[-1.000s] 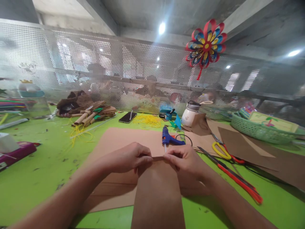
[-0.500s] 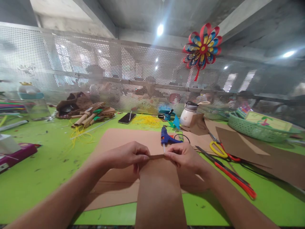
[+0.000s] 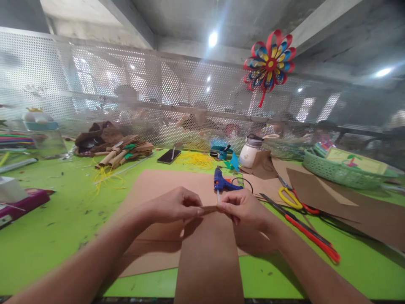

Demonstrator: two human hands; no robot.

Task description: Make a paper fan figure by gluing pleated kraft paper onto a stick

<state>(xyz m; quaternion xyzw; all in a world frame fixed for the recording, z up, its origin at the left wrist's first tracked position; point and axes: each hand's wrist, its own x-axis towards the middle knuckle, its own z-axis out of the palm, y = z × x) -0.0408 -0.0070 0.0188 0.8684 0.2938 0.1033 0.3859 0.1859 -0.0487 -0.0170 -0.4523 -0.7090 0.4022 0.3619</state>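
A strip of brown kraft paper (image 3: 209, 257) runs toward me over the table's front edge, its far end folded over in a narrow band. My left hand (image 3: 177, 206) pinches the left part of that fold between thumb and fingers. At the fold's right end, my right hand (image 3: 242, 207) pinches the paper the same way. Just beyond the fingers lies a blue glue gun (image 3: 221, 180) with a white glue stick pointing at me. It rests on a larger brown paper sheet (image 3: 167, 179), which spreads out under both hands.
Right of my hands lie a red-handled cutter-like tool (image 3: 311, 236), yellow-and-red scissors (image 3: 289, 198) and brown paper sheets (image 3: 335, 198). Farther back stand a green basket (image 3: 344, 173), a white jug (image 3: 251, 153), a phone (image 3: 169, 156) and rolled paper (image 3: 123, 153). A purple power strip (image 3: 25, 204) sits left.
My left hand has shifted slightly right along the fold. The near end of the paper strip has swung a little to the left; my right hand stays nearly in place.
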